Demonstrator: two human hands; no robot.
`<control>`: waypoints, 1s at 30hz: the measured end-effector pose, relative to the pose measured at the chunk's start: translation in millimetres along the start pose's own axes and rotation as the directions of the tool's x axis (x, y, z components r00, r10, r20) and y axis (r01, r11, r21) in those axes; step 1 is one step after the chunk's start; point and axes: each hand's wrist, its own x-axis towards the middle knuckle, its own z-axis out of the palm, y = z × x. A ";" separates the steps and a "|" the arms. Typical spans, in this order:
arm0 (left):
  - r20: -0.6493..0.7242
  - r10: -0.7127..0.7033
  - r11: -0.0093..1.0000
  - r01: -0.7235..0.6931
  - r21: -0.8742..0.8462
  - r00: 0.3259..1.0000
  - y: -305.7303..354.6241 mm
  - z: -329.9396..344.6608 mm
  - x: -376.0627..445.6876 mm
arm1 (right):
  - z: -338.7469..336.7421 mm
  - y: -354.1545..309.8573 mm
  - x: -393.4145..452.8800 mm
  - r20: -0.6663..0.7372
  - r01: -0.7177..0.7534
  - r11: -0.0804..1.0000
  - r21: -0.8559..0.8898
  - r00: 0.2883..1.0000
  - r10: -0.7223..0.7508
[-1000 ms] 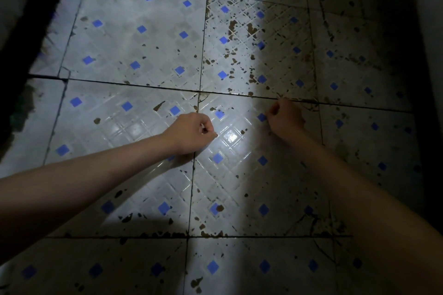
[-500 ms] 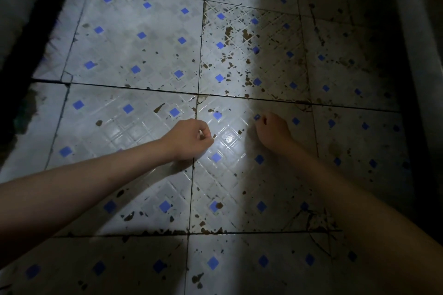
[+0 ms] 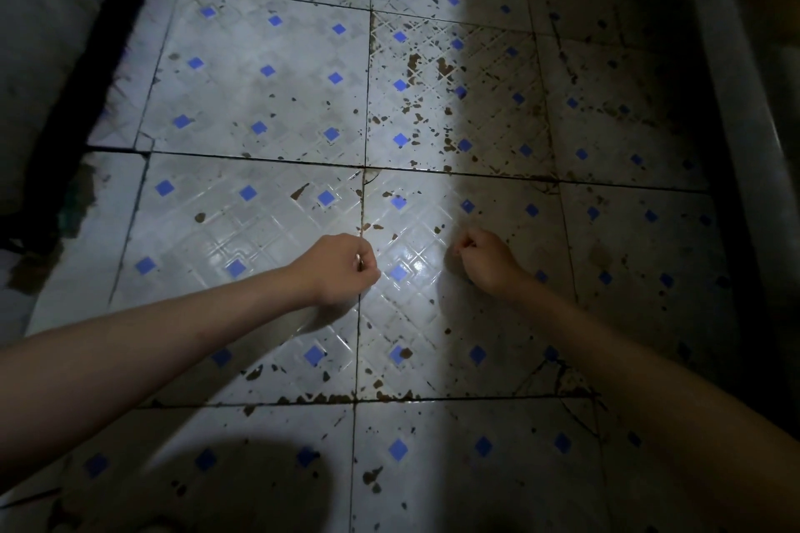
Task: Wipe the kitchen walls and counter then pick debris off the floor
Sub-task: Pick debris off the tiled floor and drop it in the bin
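Plenty of brown debris left across the tiled floor, thickest beyond both fists. Left hand and right hand curled tight low over the tiles; contents impossible to tell. No wall or counter in view, so wiping unjudgeable.

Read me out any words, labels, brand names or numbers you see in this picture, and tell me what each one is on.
None: no words, labels, brands or numbers show anywhere in this view.
Floor tiles: only a pattern of small blue squares and brown specks of debris, no text.
Left hand and right hand: bare, with curled fingers, no writing on them.
Dark edges at the left and right: too dim to show any text.
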 end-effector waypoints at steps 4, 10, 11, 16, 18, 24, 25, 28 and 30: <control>0.016 -0.008 1.000 0.008 -0.006 1.000 -4.8 1.6 -8.3 | 8.5 0.1 -7.7 0.045 -0.063 0.987 0.148 0.997 0.057; 0.010 0.004 1.000 -0.004 0.007 1.000 -6.7 1.0 -16.3 | 14.5 -7.4 -22.3 0.167 -0.178 0.916 0.361 0.978 0.124; 0.004 0.003 1.000 -0.003 0.004 1.000 -7.2 0.3 -17.4 | 15.8 -7.8 -23.3 0.182 -0.192 0.907 0.375 0.974 0.131; -0.001 -0.001 1.000 0.001 -0.013 1.000 -10.4 -1.8 -21.9 | 15.7 -8.4 -27.9 0.312 -0.224 0.864 0.450 0.946 0.083; 0.000 0.008 1.000 -0.008 -0.018 1.000 -11.5 -2.4 -23.6 | 14.8 -7.2 -29.4 0.333 -0.202 0.873 0.444 0.942 0.049; 0.010 0.020 1.000 -0.020 -0.018 1.000 -14.5 -4.5 -26.7 | 25.5 -3.4 -33.3 0.107 -0.042 0.973 0.226 0.994 0.018; 0.012 0.019 1.000 -0.019 -0.017 1.000 -15.1 -4.6 -27.3 | 27.2 -4.3 -33.7 0.092 -0.024 0.986 0.168 0.996 0.009; 0.020 0.018 1.000 -0.018 -0.013 1.000 -18.5 -4.5 -29.1 | 33.5 -7.4 -33.5 0.089 0.045 0.997 0.066 0.995 -0.051; 0.027 0.014 1.000 -0.013 -0.008 1.000 -21.4 -4.1 -29.8 | 39.1 -10.6 -33.2 0.080 0.095 0.995 0.027 0.992 -0.097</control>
